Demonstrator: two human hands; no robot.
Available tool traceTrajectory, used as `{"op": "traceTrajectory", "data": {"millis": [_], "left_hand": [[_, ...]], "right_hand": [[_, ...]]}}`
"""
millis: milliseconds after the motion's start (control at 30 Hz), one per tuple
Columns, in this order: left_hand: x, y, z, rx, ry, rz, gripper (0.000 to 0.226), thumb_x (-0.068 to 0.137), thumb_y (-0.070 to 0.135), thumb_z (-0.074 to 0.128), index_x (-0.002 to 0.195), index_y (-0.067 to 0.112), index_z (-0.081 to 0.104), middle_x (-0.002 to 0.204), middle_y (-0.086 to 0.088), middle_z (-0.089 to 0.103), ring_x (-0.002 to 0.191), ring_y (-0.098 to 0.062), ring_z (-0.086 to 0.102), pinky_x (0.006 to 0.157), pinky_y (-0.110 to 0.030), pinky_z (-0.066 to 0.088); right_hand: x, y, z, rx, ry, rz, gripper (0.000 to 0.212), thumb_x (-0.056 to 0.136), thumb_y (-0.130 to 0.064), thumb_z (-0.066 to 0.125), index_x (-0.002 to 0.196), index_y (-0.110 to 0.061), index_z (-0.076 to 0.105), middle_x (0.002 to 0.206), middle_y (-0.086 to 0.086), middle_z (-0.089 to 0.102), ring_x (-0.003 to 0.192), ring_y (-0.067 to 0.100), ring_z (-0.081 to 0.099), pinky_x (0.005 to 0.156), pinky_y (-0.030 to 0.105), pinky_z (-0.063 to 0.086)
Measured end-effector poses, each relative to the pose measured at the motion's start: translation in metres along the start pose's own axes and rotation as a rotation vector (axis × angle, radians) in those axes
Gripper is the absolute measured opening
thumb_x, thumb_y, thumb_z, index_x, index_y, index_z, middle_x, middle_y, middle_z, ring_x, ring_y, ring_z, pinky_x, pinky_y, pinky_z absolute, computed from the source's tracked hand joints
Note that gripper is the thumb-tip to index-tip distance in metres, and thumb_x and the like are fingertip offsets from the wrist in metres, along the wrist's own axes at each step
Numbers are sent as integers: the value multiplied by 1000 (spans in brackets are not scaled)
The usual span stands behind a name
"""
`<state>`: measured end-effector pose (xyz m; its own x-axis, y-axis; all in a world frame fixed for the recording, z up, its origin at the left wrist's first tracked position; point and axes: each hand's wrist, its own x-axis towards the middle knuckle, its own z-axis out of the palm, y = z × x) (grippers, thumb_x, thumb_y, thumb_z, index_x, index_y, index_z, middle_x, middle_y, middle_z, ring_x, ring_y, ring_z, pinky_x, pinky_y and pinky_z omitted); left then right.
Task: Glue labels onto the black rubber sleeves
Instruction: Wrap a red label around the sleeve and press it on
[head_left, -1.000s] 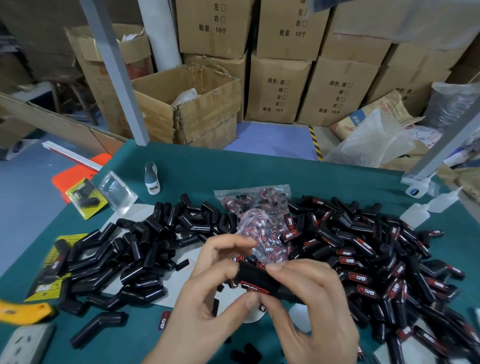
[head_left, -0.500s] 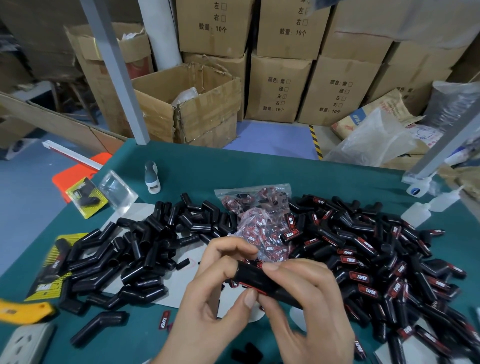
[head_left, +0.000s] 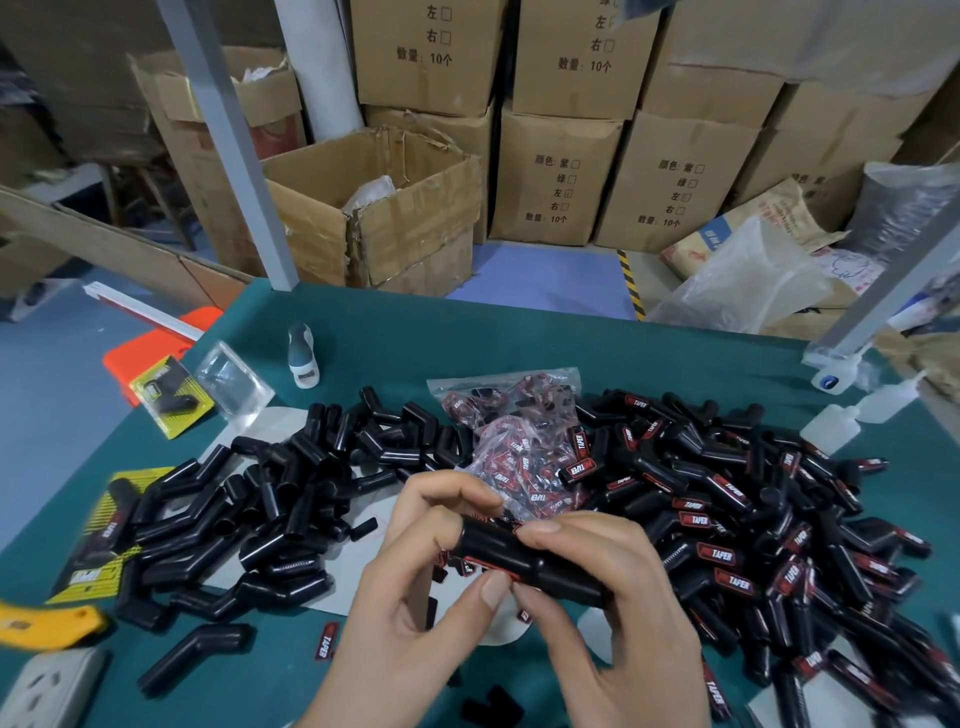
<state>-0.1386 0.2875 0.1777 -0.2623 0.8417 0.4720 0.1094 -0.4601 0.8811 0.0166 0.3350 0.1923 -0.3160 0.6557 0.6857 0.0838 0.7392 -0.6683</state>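
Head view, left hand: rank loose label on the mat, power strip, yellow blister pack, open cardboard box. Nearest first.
From the left hand:
1. Loose label, on the mat just to its left.
2. Power strip, at the near left corner.
3. Yellow blister pack, far left on the table.
4. Open cardboard box, on the floor beyond the table's far edge.
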Motion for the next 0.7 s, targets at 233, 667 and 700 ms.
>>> {"op": "traceTrajectory", "data": {"millis": [233, 667, 700], "left_hand": [[3, 1, -2, 96, 4, -25, 16, 95, 42, 74, 104, 28, 76, 125, 1, 58, 120, -29, 59, 100, -26, 48], [3, 1, 2, 31, 80, 9, 14, 96, 42, 75, 100, 29, 74, 114, 6, 57, 123, -30, 60, 102, -30, 51], [3, 1, 2, 22, 78, 2, 14, 95, 42, 75, 100, 29, 74, 114, 6, 56, 123, -30, 60, 102, -31, 51]], "right_hand": [[-4, 1, -2, 99, 4, 77, 45, 93, -22, 70, 130, -47, 61, 117, -5, 69, 109, 28, 69, 78, 52, 59], [-7, 2, -1, 109, -12, 74, 50, 94, -16, 70, 132, -46, 58, 119, -7, 70, 111, 27, 70, 80, 51, 60], [-7, 2, -1, 110, -7, 76, 50, 93, -17, 69, 132, -46, 59, 118, -7, 70, 111, 27, 70, 80, 51, 60]]}}
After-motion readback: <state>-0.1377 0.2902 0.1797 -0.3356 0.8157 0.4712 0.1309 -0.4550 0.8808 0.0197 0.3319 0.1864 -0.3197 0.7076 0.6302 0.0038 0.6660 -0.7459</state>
